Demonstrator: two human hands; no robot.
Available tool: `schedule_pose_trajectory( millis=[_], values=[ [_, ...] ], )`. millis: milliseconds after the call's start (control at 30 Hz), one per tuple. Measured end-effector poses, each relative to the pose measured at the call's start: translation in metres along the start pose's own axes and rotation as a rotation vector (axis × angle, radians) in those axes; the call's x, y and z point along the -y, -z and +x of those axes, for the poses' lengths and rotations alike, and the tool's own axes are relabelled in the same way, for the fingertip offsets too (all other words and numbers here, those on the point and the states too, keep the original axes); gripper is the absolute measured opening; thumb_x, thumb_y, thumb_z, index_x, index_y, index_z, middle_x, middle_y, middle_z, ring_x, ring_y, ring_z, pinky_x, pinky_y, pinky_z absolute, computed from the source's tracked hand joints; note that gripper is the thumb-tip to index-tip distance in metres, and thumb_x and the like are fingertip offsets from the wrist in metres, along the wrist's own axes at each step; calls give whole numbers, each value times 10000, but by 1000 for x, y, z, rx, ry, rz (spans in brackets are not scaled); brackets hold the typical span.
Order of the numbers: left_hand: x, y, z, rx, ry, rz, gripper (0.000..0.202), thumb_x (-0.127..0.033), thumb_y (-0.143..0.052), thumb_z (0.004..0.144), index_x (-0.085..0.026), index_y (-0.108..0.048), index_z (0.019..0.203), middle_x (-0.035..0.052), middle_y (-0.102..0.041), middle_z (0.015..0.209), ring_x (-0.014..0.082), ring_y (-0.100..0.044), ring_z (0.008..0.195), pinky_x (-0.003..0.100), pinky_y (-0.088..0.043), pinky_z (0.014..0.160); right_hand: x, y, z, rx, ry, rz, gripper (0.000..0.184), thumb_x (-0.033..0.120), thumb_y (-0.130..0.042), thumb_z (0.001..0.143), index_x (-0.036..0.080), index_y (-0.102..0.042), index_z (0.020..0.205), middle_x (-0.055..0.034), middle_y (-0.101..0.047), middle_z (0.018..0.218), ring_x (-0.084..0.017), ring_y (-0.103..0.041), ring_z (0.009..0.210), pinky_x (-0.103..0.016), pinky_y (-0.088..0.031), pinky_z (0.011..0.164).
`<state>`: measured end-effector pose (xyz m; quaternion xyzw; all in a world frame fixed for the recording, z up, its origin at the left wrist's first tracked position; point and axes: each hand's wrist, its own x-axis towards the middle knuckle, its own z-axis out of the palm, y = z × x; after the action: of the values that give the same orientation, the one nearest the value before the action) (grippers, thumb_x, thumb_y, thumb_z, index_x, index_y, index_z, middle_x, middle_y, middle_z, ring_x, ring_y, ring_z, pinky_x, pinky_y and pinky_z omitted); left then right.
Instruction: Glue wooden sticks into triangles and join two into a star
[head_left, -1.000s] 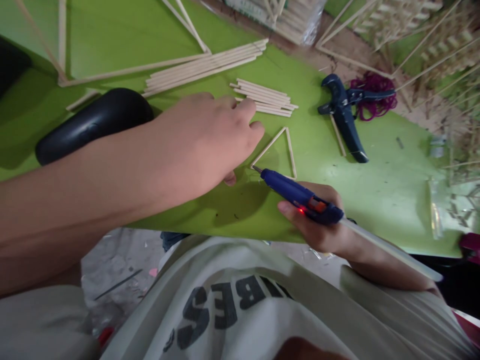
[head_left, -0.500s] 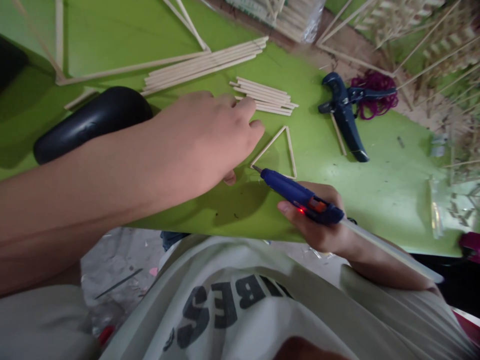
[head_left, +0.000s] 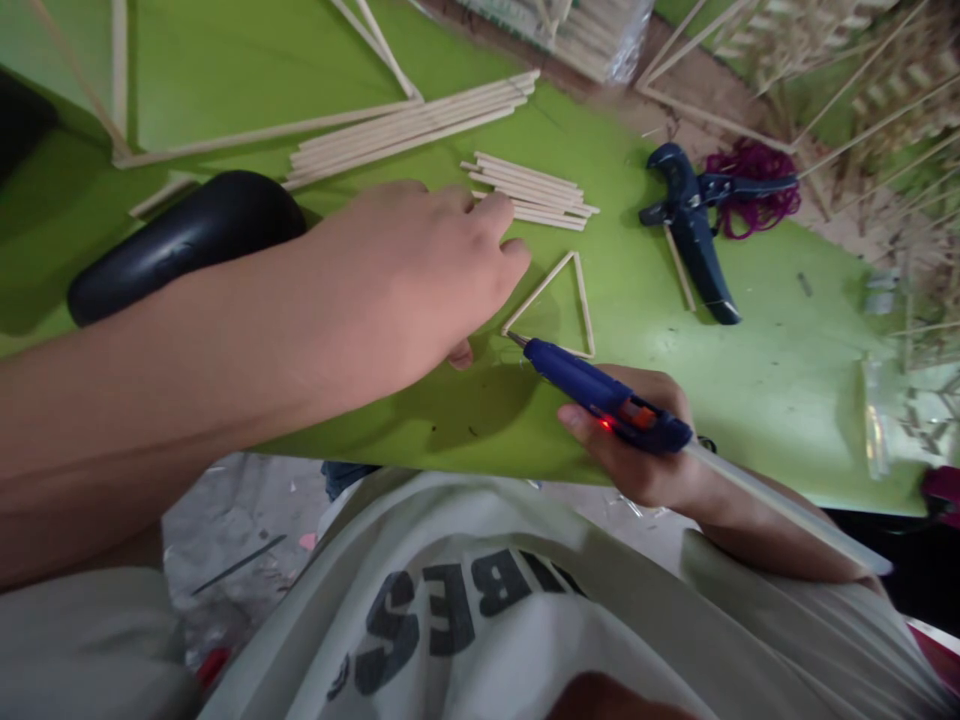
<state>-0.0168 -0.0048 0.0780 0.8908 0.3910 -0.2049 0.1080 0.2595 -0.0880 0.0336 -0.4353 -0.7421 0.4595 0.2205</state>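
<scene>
My right hand (head_left: 645, 450) is wrapped round a blue hot glue gun (head_left: 600, 385) with a red light glowing on its side. A long whitish glue stick (head_left: 787, 510) sticks out of its back end. The nozzle touches or nearly touches the left corner of a small triangle of thin wooden sticks (head_left: 583, 300) lying flat on the green table (head_left: 750, 400). Left of that corner, my left hand (head_left: 435, 270) hovers palm down, fingers loosely bent and thumb apart, with nothing visible in it. Short wooden sticks (head_left: 536, 190) lie just beyond its fingertips.
Behind my left hand lie a bundle of longer sticks (head_left: 412, 130) and a black rounded object (head_left: 195, 245). A dark blue clamp-like tool (head_left: 694, 235) rests by purple string (head_left: 757, 190). Stick structures (head_left: 892, 110) stand at the right, and a plastic-wrapped stick pack (head_left: 585, 40) at the back.
</scene>
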Motion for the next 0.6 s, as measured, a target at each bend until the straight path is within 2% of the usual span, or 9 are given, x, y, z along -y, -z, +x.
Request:
schedule_pose_trajectory(
  millis=[200,300,433,600],
  values=[
    [2,-2,0,-16,-29,5,514,-301,-926,1029,-103,-703,1448,236,-706,1427,468,-783,1187,564,-697,946,1,0,0,-8,-13,-17,455,183,-772,1054,241,-427,763,49,-414,670,-111,-349,577,-317,-274,550],
    [3,0,-1,3,-13,8,479,-238,-896,1034,-115,-693,1451,215,-704,1442,426,-783,1178,509,-692,934,1,-1,-1,-18,-1,-21,455,184,-798,1040,231,-437,766,54,-425,676,-97,-369,584,-308,-289,559],
    [3,0,-1,-26,-29,15,432,-167,-838,1049,-113,-678,1447,220,-702,1441,391,-776,1122,475,-670,876,1,0,-1,-15,-1,-34,425,169,-795,1028,224,-458,775,52,-449,693,-92,-399,605,-302,-329,583],
    [4,-1,1,28,10,-18,504,-225,-896,1027,-132,-667,1466,204,-700,1393,397,-775,1125,450,-632,866,-1,1,0,-18,-9,-14,399,191,-812,1023,221,-494,784,51,-465,699,-96,-406,615,-299,-335,586]
  ],
)
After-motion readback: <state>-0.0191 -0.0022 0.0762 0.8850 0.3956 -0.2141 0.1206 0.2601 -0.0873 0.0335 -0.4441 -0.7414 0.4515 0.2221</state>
